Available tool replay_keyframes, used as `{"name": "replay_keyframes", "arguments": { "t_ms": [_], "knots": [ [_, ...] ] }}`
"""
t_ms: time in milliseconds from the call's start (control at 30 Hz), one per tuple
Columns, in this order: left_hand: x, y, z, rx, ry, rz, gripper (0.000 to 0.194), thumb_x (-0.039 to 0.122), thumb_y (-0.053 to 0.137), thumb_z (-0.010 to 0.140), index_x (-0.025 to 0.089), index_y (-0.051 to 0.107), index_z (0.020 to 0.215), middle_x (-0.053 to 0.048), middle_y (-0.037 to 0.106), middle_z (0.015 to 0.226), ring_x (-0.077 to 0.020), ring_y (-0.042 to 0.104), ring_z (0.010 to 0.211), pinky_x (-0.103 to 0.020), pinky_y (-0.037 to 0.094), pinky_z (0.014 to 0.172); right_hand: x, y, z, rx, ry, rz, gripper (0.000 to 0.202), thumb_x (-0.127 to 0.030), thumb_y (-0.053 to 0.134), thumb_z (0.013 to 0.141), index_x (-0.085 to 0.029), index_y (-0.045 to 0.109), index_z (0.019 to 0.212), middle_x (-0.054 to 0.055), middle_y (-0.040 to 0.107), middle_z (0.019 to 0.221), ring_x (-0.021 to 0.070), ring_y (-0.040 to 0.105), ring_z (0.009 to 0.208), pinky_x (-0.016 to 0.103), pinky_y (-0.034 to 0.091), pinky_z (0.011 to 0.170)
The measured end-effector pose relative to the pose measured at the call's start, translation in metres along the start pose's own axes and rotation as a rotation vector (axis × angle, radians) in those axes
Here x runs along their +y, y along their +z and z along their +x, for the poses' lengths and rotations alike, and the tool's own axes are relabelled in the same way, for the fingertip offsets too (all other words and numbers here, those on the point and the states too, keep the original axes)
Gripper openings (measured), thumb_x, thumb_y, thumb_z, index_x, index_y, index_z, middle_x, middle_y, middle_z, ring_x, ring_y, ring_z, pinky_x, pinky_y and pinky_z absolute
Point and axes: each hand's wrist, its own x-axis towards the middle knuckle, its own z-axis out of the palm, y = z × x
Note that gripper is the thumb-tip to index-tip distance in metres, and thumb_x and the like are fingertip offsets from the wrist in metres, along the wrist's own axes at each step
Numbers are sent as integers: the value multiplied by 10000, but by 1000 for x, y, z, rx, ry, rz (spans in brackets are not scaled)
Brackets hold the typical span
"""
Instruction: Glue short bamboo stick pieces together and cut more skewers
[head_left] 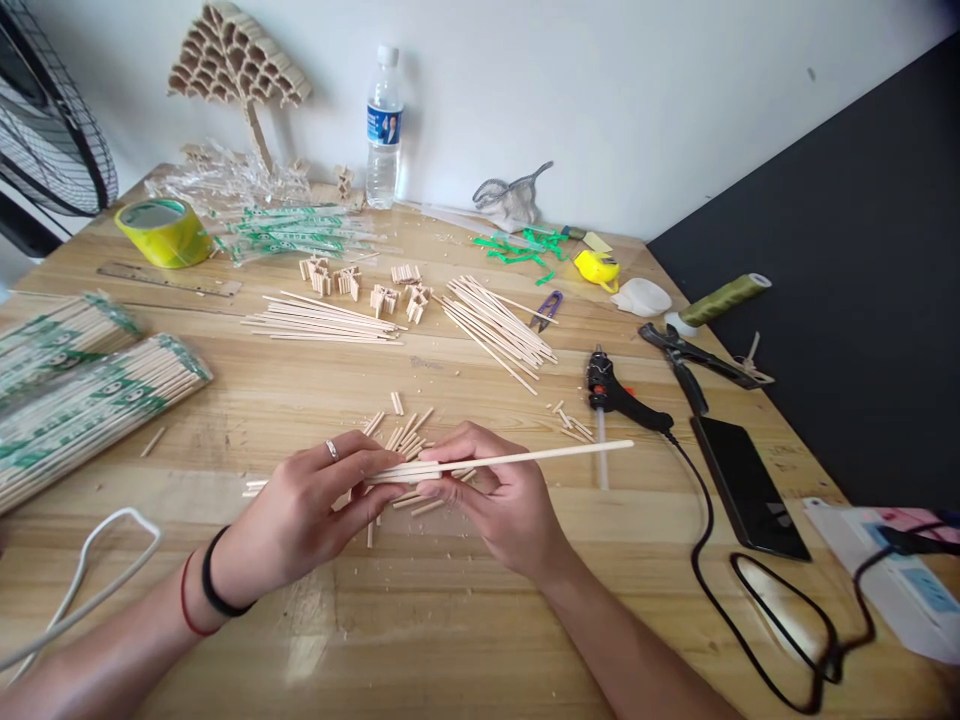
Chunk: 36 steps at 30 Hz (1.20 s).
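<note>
The sticks (540, 456) I hold are a plain, pale cream. My left hand (300, 500) wears a silver ring (331, 450), with a black band (215, 580) and a red band (189, 600) at the wrist. I see honey-brown wood grain streaking the worktop (375, 650), and green print on the clear wrappers (120, 390). The tape roll (165, 235) is yellow, the tape measure (598, 268) too; the strips (525, 245) are bright green. The bottle (384, 165) has a blue label and white cap. My glue gun (630, 400) is black with an orange-red trigger, the phone (750, 490) black, the snips (547, 310) purple-blue, the tube (724, 302) olive green, the wall (637, 100) whitish beside a near-black panel (862, 250).
</note>
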Motion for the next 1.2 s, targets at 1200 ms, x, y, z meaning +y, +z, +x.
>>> {"name": "replay_keyframes", "arguments": {
  "t_ms": [1200],
  "knots": [
    [9, -11, 9, -163, -158, -127, 174, 174, 556, 1064, 163, 694, 1169, -26, 761, 894, -94, 654, 632, -172, 509, 609, -14, -8, 6, -137, -1, -39, 117, -320, 798, 950, -209, 787, 984, 30, 702, 836, 152, 619, 735, 270, 494, 671]
  ]
}}
